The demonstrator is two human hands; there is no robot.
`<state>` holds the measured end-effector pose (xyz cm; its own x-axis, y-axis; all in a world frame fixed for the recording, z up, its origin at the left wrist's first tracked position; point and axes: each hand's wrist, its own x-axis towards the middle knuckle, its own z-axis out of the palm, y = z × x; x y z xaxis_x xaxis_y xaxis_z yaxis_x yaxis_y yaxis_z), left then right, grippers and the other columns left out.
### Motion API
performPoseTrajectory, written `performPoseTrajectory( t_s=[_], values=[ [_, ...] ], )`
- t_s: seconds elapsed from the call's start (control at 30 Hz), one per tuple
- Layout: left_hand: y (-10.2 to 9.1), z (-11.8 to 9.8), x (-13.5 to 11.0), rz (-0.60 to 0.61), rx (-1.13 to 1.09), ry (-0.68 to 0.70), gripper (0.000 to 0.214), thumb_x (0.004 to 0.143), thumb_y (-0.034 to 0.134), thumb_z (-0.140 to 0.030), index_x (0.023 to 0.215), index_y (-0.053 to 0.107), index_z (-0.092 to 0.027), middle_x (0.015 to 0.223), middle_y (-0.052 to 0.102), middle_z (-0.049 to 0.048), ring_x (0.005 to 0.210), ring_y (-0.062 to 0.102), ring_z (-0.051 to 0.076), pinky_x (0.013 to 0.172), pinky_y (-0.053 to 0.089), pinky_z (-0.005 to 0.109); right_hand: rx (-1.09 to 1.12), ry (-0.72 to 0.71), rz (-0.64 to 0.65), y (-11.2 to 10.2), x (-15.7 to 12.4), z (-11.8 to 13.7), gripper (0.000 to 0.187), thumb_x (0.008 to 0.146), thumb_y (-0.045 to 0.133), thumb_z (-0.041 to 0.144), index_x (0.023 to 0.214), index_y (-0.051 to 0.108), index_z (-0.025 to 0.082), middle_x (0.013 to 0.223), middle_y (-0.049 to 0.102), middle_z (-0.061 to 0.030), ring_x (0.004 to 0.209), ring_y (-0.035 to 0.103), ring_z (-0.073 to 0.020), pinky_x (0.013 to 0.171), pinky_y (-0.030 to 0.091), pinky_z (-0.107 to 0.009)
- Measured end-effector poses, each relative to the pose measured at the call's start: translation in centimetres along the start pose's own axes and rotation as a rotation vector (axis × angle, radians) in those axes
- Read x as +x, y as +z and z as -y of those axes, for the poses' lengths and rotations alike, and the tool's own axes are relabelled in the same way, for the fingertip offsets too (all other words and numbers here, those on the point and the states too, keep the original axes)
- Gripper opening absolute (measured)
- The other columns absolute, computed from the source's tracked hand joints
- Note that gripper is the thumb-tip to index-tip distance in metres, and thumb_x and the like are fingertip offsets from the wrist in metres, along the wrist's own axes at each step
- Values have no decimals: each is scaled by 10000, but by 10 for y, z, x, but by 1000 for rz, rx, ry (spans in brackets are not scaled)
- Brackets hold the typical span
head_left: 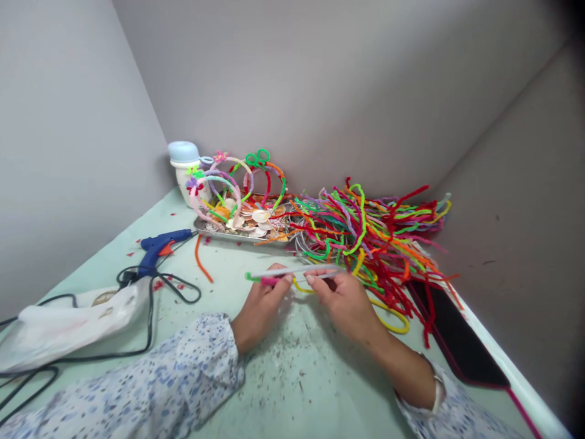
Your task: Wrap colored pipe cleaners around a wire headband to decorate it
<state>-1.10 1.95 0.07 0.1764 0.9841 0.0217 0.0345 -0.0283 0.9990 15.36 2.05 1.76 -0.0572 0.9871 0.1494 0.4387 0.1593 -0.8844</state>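
My left hand [261,303] and my right hand [343,300] meet over the pale green table [292,372]. Together they pinch a thin pale band [299,271] that lies across between the fingertips. Its left end carries green and pink pipe cleaner [256,278] wrapping, held under my left fingers. A yellow pipe cleaner [392,318] curls on the table under and to the right of my right hand. Both hands are closed in a pinch.
A big heap of coloured pipe cleaners [372,231] lies at the back right. A tray [214,230] with shells and wrapped headbands [231,183] stands at the back, beside a white jar [184,164]. A blue glue gun [158,249], its black cord, a plastic bag [68,323] and a dark phone [454,338] lie around.
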Motion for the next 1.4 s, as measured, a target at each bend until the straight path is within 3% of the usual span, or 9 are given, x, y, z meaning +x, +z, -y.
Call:
performPoseTrajectory(
  t_s=[0.13,0.4,0.93,1.1,1.4],
  values=[
    [0,-1,0,4,18,-15,242,886,505,-382,803,582,-169,600,425,-40,531,351,95,500,280,217,-33,-14,7,0,0,1,199,842,553,318,843,693,177,801,685,-44,780,622,-202,700,459,-302],
    [-1,-2,1,60,-3,-18,254,871,524,-391,767,559,-162,644,473,-21,578,390,106,528,303,216,-29,-131,34,-2,3,1,200,876,525,265,929,703,194,958,685,-68,933,621,-212,855,451,-353],
    [-3,3,6,81,-25,-79,245,843,549,-398,756,526,-171,552,393,-61,487,331,83,472,242,218,11,-62,-2,0,2,2,181,830,562,266,899,712,191,947,707,-65,894,637,-213,819,461,-348],
    [-3,3,3,84,11,-29,284,859,527,-413,720,539,-166,586,439,-37,534,382,97,512,292,224,77,29,25,0,3,3,218,823,568,309,905,713,168,888,719,-73,798,644,-202,752,475,-336],
    [-3,4,5,116,32,-17,261,864,513,-375,712,533,-163,579,412,-40,530,346,96,498,264,222,81,16,64,1,2,-1,227,822,556,313,920,700,167,804,681,-41,680,575,-163,630,432,-284]
  ],
)
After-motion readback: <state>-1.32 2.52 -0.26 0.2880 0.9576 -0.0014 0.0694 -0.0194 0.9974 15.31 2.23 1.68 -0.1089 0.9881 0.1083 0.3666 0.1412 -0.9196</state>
